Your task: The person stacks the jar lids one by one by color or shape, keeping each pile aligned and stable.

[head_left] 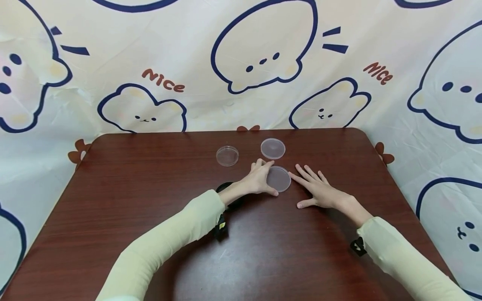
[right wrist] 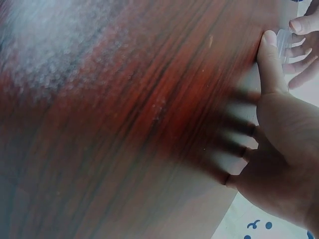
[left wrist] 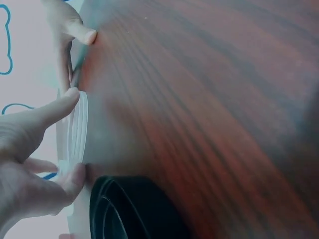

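Note:
My left hand (head_left: 257, 179) spans a clear round petri dish (head_left: 279, 179) on the table, its thumb at the near edge and a finger at the far edge. From the left wrist, the thumb and a fingertip rest against the side of this petri dish (left wrist: 79, 127), which shows several layered rims. To its right, my right hand (head_left: 320, 190) hovers palm down with fingers spread and holds nothing. Its index fingertip comes close to the dish's right edge. Another petri dish (head_left: 273, 149) lies just behind, and a more see-through one (head_left: 227, 156) lies to the left of that.
A black, hollow round object (left wrist: 144, 209) stands on the table, mostly hidden below my left wrist in the head view. The brown wooden table (head_left: 124, 200) reaches back to a cloth printed with cartoon figures (head_left: 263, 46). Black wrist devices (head_left: 221, 228) sit under both sleeves.

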### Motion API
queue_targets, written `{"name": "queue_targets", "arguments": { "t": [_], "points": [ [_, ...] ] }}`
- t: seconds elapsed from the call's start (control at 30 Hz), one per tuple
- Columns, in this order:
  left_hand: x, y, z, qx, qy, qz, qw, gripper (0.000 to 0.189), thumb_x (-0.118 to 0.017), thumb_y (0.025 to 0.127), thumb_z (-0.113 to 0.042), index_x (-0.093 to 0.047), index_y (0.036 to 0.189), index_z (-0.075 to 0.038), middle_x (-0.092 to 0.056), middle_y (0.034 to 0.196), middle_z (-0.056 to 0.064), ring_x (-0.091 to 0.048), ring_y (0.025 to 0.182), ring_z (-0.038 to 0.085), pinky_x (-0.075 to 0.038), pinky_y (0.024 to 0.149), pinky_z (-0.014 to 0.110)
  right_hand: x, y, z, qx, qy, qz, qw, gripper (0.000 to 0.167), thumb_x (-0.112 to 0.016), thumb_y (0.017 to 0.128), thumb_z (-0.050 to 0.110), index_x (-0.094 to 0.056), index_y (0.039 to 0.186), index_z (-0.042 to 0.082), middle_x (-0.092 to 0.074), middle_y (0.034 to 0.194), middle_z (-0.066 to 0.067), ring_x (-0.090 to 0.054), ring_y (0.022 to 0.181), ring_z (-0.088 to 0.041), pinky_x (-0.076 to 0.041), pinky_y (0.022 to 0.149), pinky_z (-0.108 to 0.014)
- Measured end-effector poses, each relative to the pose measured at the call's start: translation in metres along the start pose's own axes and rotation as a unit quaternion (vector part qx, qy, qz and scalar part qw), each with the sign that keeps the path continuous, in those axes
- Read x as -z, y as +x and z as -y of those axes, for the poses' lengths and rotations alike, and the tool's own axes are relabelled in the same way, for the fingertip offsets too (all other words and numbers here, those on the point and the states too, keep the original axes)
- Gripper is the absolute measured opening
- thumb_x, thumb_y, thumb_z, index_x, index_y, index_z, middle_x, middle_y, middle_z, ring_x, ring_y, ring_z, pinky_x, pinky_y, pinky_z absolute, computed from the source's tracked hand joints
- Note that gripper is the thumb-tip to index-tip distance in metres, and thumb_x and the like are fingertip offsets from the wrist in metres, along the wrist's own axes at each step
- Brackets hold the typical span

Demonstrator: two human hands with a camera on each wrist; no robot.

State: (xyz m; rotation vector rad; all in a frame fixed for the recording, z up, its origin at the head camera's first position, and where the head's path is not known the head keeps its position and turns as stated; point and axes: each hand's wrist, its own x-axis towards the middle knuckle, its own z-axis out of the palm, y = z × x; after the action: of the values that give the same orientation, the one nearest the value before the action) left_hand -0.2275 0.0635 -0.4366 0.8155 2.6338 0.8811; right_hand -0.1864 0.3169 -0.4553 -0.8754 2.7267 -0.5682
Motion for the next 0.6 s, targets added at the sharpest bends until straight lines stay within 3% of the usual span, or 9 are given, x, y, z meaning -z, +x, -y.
{"name": "queue_targets", "arguments": {
  "t": [0.17,0.33,0.6],
  "points": [
    [-0.002,0.003,-0.002,-0.001,0.031,0.007,0.9995,0.098,-0.090,0.067,-0.030,-0.039,0.145,0.001,-0.038,0.134,0.020,-0.035,0.116,0.036,-0.036,0.096,0.040,-0.001,0.002,0.002,-0.008,-0.005,0.013,0.9999,0.095,-0.070,0.082,0.053,-0.024,0.154,0.013,-0.006,0.158,-0.022,0.000,0.142,-0.046,-0.002,0.102,-0.072],
    [-0.001,0.004,0.000,-0.002,0.033,0.014,0.9993,0.085,-0.089,0.069,-0.028,-0.047,0.138,0.001,-0.040,0.131,0.019,-0.035,0.115,0.036,-0.037,0.095,0.040,0.002,0.002,0.006,-0.018,-0.014,0.020,0.9995,0.095,-0.069,0.082,0.054,-0.024,0.154,0.011,-0.006,0.158,-0.022,0.000,0.143,-0.045,-0.003,0.103,-0.071],
    [0.011,-0.012,0.004,-0.037,0.022,0.048,0.9979,0.085,-0.090,0.067,-0.027,-0.049,0.135,0.001,-0.045,0.127,0.016,-0.038,0.111,0.033,-0.034,0.095,0.040,0.001,0.002,0.001,-0.013,-0.014,0.009,0.9998,0.096,-0.071,0.080,0.053,-0.025,0.154,0.012,-0.007,0.158,-0.022,-0.002,0.142,-0.045,-0.003,0.102,-0.071]
  ]
}}
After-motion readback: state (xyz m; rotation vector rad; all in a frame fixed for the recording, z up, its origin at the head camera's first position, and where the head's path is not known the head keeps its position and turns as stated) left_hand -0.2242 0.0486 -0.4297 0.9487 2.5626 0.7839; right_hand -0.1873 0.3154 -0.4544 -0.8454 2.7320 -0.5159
